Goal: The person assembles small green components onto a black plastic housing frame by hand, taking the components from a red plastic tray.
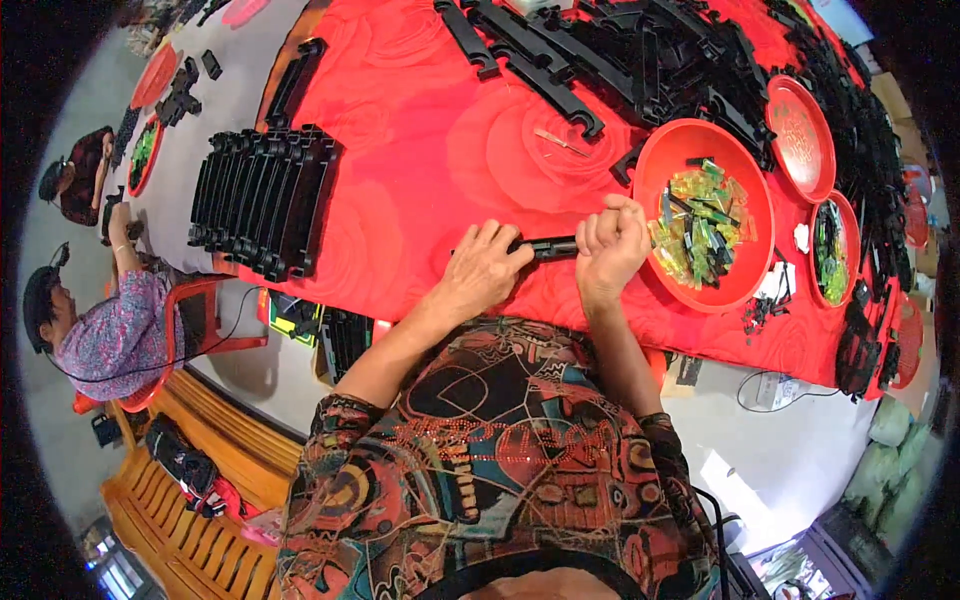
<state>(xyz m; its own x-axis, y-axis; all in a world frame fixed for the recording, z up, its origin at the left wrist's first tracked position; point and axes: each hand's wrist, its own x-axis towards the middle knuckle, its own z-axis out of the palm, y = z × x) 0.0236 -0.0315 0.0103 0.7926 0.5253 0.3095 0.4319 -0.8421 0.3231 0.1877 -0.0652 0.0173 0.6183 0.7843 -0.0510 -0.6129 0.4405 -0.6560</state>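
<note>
1. Presently, the person is holding a narrow black plastic strip (548, 247) between both hands, just above the red-covered tabletop (420, 170), close to its near edge.
2. The left hand (480, 270) is lying over the strip's left end, fingers (497, 243) spread and curling down onto it.
3. The right hand (610, 245) is gripping the right end, fingers (620, 210) bunched tightly in a near fist.
4. A red round dish (660, 165) is sitting just beside the right hand, carrying small green and yellow translucent pieces (700, 225).
5. A row of black strips (262, 200) is standing stacked on edge, well to the left.
6. A loose pile of black parts (640, 55) is lying across the far side.
7. Two other people (110, 330) are sitting at the left end of the tabletop.
</note>
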